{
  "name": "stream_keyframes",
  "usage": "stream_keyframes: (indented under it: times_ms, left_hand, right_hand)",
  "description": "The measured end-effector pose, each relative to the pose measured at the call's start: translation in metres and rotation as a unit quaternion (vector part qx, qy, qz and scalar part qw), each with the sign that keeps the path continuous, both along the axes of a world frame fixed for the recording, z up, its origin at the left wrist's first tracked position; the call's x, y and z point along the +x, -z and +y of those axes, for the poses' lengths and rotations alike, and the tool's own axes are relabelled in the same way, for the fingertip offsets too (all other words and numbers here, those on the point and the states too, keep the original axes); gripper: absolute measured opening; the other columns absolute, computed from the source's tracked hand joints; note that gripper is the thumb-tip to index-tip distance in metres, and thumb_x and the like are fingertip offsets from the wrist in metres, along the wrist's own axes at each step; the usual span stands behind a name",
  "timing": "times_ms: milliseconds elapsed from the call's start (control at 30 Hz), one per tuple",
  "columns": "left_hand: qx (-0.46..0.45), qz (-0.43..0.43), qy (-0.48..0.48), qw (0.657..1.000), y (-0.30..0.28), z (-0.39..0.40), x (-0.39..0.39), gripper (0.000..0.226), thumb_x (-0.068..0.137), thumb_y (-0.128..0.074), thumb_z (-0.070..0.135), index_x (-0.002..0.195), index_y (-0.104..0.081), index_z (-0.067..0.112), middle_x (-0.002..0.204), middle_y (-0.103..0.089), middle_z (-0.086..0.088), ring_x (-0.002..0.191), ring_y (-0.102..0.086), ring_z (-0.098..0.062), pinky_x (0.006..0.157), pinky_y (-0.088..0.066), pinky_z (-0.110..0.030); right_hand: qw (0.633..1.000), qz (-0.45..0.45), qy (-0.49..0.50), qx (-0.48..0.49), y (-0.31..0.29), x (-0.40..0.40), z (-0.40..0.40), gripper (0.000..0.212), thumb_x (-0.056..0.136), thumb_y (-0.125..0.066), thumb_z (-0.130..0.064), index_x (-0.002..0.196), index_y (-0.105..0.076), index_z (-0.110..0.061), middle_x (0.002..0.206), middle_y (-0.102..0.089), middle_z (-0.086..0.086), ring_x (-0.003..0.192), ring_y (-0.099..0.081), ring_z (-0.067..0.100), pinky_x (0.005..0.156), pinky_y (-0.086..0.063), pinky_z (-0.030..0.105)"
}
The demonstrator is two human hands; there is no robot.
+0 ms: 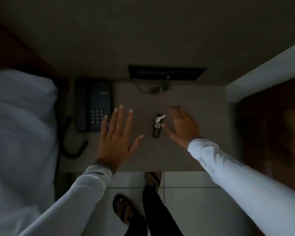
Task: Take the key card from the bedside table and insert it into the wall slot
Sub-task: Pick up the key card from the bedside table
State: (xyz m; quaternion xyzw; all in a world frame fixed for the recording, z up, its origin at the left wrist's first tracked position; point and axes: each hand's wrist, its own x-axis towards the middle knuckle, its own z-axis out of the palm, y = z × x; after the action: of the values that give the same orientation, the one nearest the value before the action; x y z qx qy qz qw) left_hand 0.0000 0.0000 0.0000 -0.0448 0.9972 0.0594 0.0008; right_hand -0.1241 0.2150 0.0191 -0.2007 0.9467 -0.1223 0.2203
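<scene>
grey-brown bedside table (pixel 186 150) top, dimly lit, viewed from above. key card (pixel 157 127), a small dark tag with a pale piece at its far end, lies flat near the middle of the table, slightly toward the right edge. right hand (pixel 182 126) hovers just beside it on the right, fingers spread wide, holding nothing; whether the thumb touches the tag cannot be told. left hand (pixel 116 135) is over the table left of the key card, palm down, fingers wide, empty, apart from the tag. both arms wear pale long sleeves. dark telephone (pixel 94 106) sits at the far left corner, its coiled cord (pixel 71 147) running along the left edge. dark wall panel (pixel 167 73) is mounted above the far edge; its details are too dim to read. white pillow (pixel 20 116) lies left of the table. sandalled feet stand on pale floor tiles (pixel 186 181) at the near edge.
</scene>
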Motion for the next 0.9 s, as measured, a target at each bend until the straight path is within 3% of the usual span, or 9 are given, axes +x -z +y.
stream_keyframes:
  times_ms: [133, 233, 533, 633, 700, 767, 900]
  left_hand:
    - [0.026, -0.040, 0.003, 0.999, 0.059, 0.007, -0.010, 0.084, 0.105, -0.040, 0.063, 0.164, -0.034, 0.003, 0.170, -0.031, -0.030, 0.158, -0.033, -0.044, 0.124, -0.036, -0.065]
    - [0.039, -0.044, 0.010, 0.998, 0.092, 0.011, -0.015, 0.083, 0.107, -0.039, 0.061, 0.165, -0.029, 0.002, 0.172, -0.027, -0.029, 0.160, -0.028, -0.042, 0.129, -0.030, -0.062]
    - [0.008, -0.003, 0.021, 1.000, 0.118, 0.010, -0.011, 0.080, 0.108, -0.041, 0.059, 0.165, -0.030, 0.003, 0.172, -0.028, -0.029, 0.161, -0.027, -0.042, 0.130, -0.027, -0.060]
    - [0.010, -0.006, 0.023, 1.000, 0.115, 0.010, -0.013, 0.080, 0.109, -0.040, 0.058, 0.165, -0.030, 0.002, 0.171, -0.029, -0.030, 0.161, -0.027, -0.042, 0.130, -0.028, -0.060]
    - [0.008, -0.010, 0.028, 1.000, 0.109, 0.008, -0.014, 0.080, 0.109, -0.040, 0.057, 0.164, -0.031, 0.001, 0.171, -0.029, -0.031, 0.160, -0.028, -0.043, 0.129, -0.029, -0.061]
    - [0.010, -0.014, 0.029, 0.999, 0.100, 0.005, -0.014, 0.080, 0.108, -0.041, 0.057, 0.163, -0.033, -0.001, 0.170, -0.032, -0.031, 0.159, -0.031, -0.044, 0.128, -0.030, -0.063]
    - [0.008, -0.001, 0.033, 0.999, 0.068, 0.000, -0.012, 0.080, 0.107, -0.042, 0.055, 0.162, -0.034, -0.003, 0.169, -0.034, -0.031, 0.158, -0.032, -0.045, 0.127, -0.031, -0.066]
  right_hand:
    - [0.993, -0.078, 0.050, -0.071, 0.048, -0.012, -0.009, 0.062, 0.090, -0.062, -0.041, 0.144, -0.044, -0.020, 0.143, -0.047, 0.011, 0.132, -0.048, 0.031, 0.104, -0.047, 0.044]
    - [0.991, -0.084, 0.053, -0.088, 0.070, -0.019, -0.013, 0.053, 0.087, -0.067, -0.040, 0.135, -0.053, -0.022, 0.136, -0.049, 0.010, 0.126, -0.052, 0.030, 0.098, -0.052, 0.044]
    - [0.983, -0.125, 0.069, -0.116, 0.080, -0.039, -0.021, 0.040, 0.071, -0.081, -0.034, 0.106, -0.067, -0.021, 0.117, -0.058, 0.004, 0.098, -0.065, 0.025, 0.090, -0.054, 0.044]
    - [0.972, -0.160, 0.094, -0.144, 0.077, -0.047, -0.021, 0.033, 0.068, -0.084, -0.024, 0.097, -0.069, -0.019, 0.090, -0.068, -0.005, 0.076, -0.064, 0.002, 0.078, -0.056, 0.031]
    - [0.950, -0.210, 0.131, -0.189, 0.073, -0.050, -0.021, 0.030, 0.071, -0.084, -0.011, 0.097, -0.069, -0.010, 0.082, -0.070, 0.000, 0.063, -0.062, -0.004, 0.065, -0.052, 0.016]
    - [0.934, -0.238, 0.171, -0.206, 0.066, -0.050, -0.020, 0.029, 0.073, -0.083, -0.005, 0.098, -0.069, -0.005, 0.081, -0.071, 0.008, 0.064, -0.063, 0.005, 0.064, -0.051, 0.014]
    - [0.925, -0.254, 0.193, -0.208, 0.039, -0.043, -0.015, 0.025, 0.075, -0.082, -0.006, 0.097, -0.070, -0.009, 0.095, -0.074, 0.021, 0.083, -0.066, 0.020, 0.080, -0.053, 0.032]
